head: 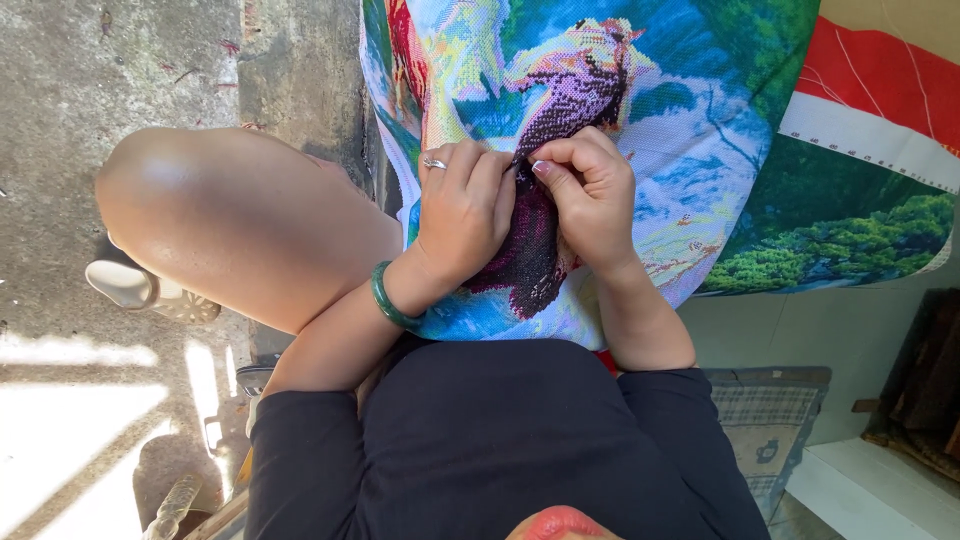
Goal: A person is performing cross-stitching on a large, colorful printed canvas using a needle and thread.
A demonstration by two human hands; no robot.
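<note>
A large cross-stitch canvas [690, 130] with a bright printed picture in blue, green, purple and red lies over my lap. My left hand [462, 205], with a ring and a green bangle [388, 298] at the wrist, rests curled on the dark purple stitched patch [530, 270] and holds the cloth. My right hand [590, 195] sits right beside it, fingertips pinched together on the fabric at the top of that patch. Whatever they pinch, perhaps a needle, is too small to see. Both hands touch each other at the fingertips.
My bare knee [220, 220] juts out to the left over a rough concrete floor [120, 80]. A pale sandal [140, 290] lies under the knee. A checked cushion [770, 420] and a white ledge [870, 490] are at the lower right, with dark wood [930, 380] beyond.
</note>
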